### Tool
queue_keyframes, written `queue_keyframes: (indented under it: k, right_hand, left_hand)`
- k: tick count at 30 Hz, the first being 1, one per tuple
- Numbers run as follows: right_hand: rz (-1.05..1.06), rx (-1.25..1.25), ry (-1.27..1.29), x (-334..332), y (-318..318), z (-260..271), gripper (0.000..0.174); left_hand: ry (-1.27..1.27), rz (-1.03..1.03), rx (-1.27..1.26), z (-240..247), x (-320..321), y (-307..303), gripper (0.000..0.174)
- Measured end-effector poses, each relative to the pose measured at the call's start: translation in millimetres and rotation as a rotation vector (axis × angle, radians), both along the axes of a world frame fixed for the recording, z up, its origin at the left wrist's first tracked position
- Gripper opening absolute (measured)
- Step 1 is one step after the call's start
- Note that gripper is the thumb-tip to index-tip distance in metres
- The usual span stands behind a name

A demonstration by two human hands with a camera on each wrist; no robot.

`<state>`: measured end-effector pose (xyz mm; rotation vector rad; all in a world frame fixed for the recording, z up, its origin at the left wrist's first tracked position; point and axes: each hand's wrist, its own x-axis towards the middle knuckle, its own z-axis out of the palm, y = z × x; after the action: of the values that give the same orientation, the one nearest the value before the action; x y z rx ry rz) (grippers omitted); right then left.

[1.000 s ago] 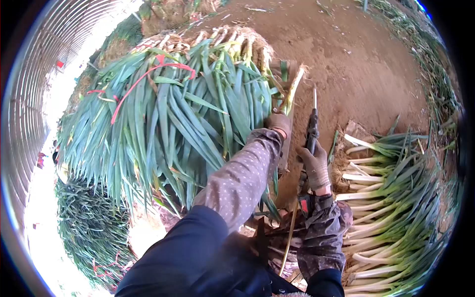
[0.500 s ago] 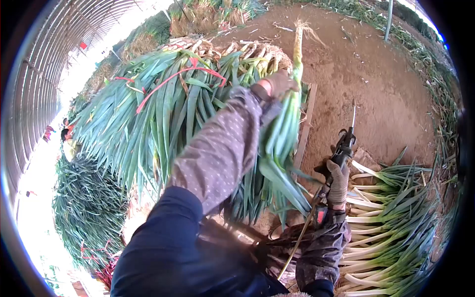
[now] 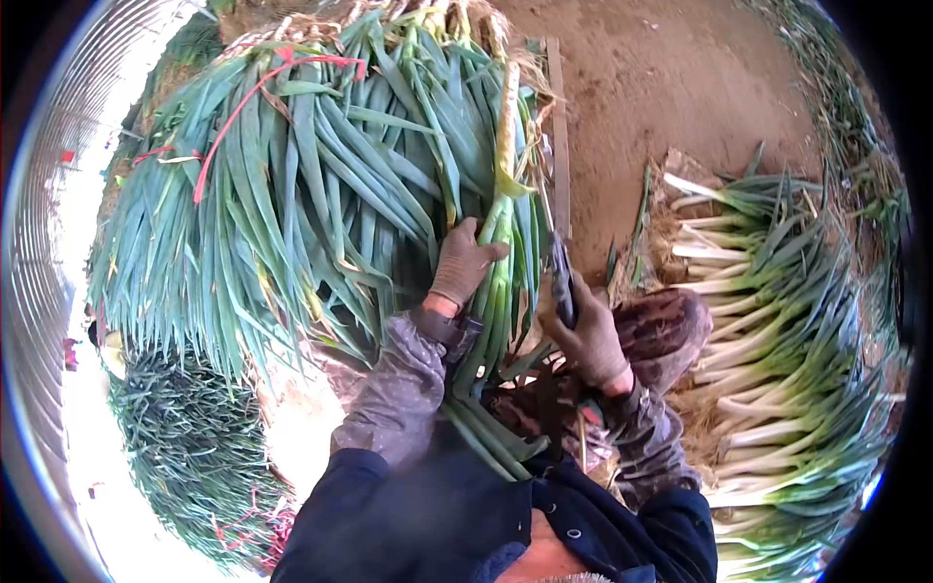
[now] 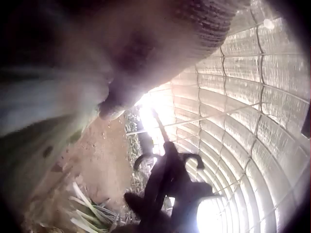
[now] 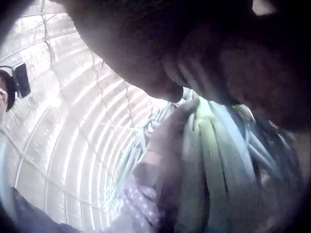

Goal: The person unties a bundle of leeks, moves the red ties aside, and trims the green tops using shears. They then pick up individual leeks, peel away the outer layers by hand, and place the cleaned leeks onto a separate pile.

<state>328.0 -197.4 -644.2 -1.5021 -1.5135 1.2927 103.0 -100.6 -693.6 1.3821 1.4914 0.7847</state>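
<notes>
My gloved left hand (image 3: 466, 264) grips a large green onion (image 3: 506, 136) around its leaf base, thumb across the stalk. The onion points root end away from me, its long leaves trailing back toward my lap. In my gloved right hand (image 3: 590, 335) is a dark air blow gun (image 3: 562, 282) with a thin metal nozzle. Its nozzle stands just right of the stalk. The left wrist view shows the gun (image 4: 167, 189) as a dark shape with two side hooks. Green leaves (image 5: 209, 160) fan out below the left hand in the right wrist view.
A big heap of unpeeled green onions (image 3: 321, 194) with red tape (image 3: 233, 117) lies at left. White-stemmed onions (image 3: 758, 360) form a row at right, beside my knee (image 3: 666, 330). A wooden strip (image 3: 558, 136) edges the heap; a darker leafy pile (image 3: 194, 437) lies lower left.
My left hand has drawn the green onion up out of the heap and brought it back toward my body. The right hand has moved the blow gun left, next to the stalk.
</notes>
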Motion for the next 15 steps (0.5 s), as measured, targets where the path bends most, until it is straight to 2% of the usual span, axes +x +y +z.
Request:
queue_keyframes:
  k: [4,5,7,12,15]
  right_hand:
    - [-0.059,-0.007,0.068,-23,-65,-11,0.064]
    - [-0.029,-0.012,0.064,-28,-76,-14,0.063]
    - [-0.096,-0.064,0.060,-36,-89,-12,0.059]
    - [-0.100,0.002,-0.090,-47,-89,-17,0.054]
    - [-0.116,0.024,-0.171,-53,-83,-26,0.054]
  left_hand:
    - [-0.133,-0.012,-0.015,-14,-5,0,0.030]
    - [-0.138,-0.014,-0.025,-17,-6,-1,0.030]
    - [-0.150,-0.016,-0.048,-16,-5,-2,0.028]
    - [-0.059,-0.088,-0.020,-17,-11,-4,0.024]
    - [-0.227,-0.043,-0.074,-11,-11,-7,0.023]
